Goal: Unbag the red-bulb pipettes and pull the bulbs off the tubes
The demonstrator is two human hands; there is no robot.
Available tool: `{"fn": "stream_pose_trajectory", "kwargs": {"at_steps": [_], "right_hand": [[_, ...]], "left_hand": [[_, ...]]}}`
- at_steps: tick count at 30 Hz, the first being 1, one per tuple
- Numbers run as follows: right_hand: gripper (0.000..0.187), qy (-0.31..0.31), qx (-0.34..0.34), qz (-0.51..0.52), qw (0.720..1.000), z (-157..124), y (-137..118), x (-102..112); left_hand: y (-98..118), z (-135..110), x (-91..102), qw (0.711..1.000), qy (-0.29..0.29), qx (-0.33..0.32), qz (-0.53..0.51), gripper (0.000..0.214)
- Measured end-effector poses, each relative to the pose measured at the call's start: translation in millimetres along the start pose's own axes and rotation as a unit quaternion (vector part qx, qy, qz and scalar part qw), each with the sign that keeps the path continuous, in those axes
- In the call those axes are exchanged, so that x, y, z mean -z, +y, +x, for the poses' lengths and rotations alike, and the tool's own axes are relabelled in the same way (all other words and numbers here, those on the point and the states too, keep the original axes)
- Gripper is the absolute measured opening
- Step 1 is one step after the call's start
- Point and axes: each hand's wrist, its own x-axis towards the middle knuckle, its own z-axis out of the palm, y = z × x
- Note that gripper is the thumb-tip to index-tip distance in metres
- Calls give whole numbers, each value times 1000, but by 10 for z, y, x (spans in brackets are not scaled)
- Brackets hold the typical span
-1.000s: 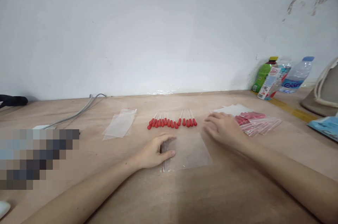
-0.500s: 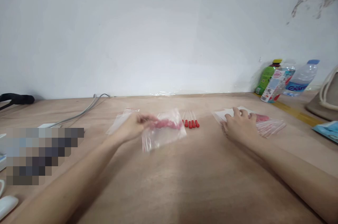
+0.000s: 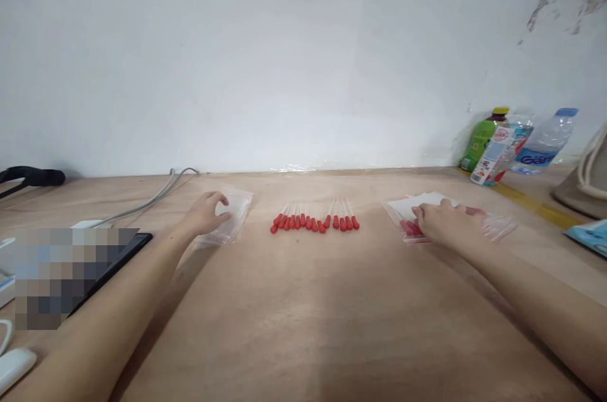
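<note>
The left hand (image 3: 206, 212), fingers apart, is by the clear bags (image 3: 237, 213) on the worktop (image 3: 303, 307); a soft pinch at one edge works best. The right hand (image 3: 444, 222) (can't tell if it's gripping) covers red-filled bags (image 3: 408, 229); press lightly.

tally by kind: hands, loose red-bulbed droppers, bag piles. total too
Hands: 2 (left hand, right hand)
Loose red-bulbed droppers: about 15, some bulbs overlap
Bag piles: 2 (left pile, right pile)
Total: about 19
</note>
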Motion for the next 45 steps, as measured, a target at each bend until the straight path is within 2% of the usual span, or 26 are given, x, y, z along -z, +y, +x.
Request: {"fn": "stream_pose_trajectory", "kwargs": {"at_steps": [2, 3, 6, 8, 10, 13, 15, 17, 19, 21, 23, 25, 27, 29, 30, 31, 34, 36, 38, 45], "right_hand": [[41, -31, 5, 6, 999, 26, 33, 0], [38, -34, 11, 3, 999, 29, 44, 7], [32, -7, 19, -14, 1000, 18, 60, 58], [31, 14, 23, -26, 999, 6, 59, 109], [31, 48, 41, -31, 998, -3, 46, 165], [36, 135, 127, 20, 982, -43, -22, 237], [38, 183, 239, 99, 948, -120, -116, 266], [37, 206, 376, 177, 886, -257, -253, 278], [34, 216, 496, 232, 809, -449, -421, 275], [32, 178, 574, 267, 753, -667, -597, 265], [29, 131, 597, 283, 739, -864, -748, 260], [30, 76, 596, 300, 741, -998, -844, 272], [23, 21, 618, 334, 711, -1044, -867, 298], [26, -3, 620, 372, 691, -1010, -826, 317], [27, -2, 603, 383, 699, -972, -791, 314], [25, 8, 570, 388, 724, -927, -755, 301], [23, 39, 409, 377, 830, -797, -676, 202], [27, 10, 321, 380, 867, -750, -668, 124], [29, -41, 291, 397, 869, -745, -689, 73], [25, -145, 284, 479, 818, -815, -785, 91]], "left_hand": [[47, -15, -137, 995, -10, -88, 47, 52], [54, -24, -208, 993, -34, -100, 59, 54], [18, -48, -384, 989, -114, -67, 72, 57], [-21, -53, -438, 987, -140, -49, 65, 58], [-30, -49, -437, 991, -116, -37, 56, 56], [74, -45, -369, 999, -8, -27, 45, 54], [234, -65, -314, 994, 95, -49, 19, 52], [462, -128, -269, 976, 186, -105, -33, 48], [734, -249, -242, 961, 200, -171, -87, 42], [1015, -429, -230, 948, 167, -233, -140, 37], [1261, -646, -230, 937, 93, -285, -177, 34], [1431, -858, -244, 924, 3, -331, -191, 37], [1507, -1019, -275, 912, -76, -350, -198, 42], [1502, -1100, -319, 904, -134, -352, -200, 49], [1480, -1109, -342, 902, -155, -352, -197, 54], [1450, -1102, -365, 899, -171, -354, -192, 59], [1363, -1024, -410, 892, -192, -373, -168, 63], [1329, -975, -414, 891, -191, -381, -159, 61], [1321, -957, -403, 895, -183, -374, -158, 61], [1432, -1052, -422, 909, -139, -333, -209, 57]]}}
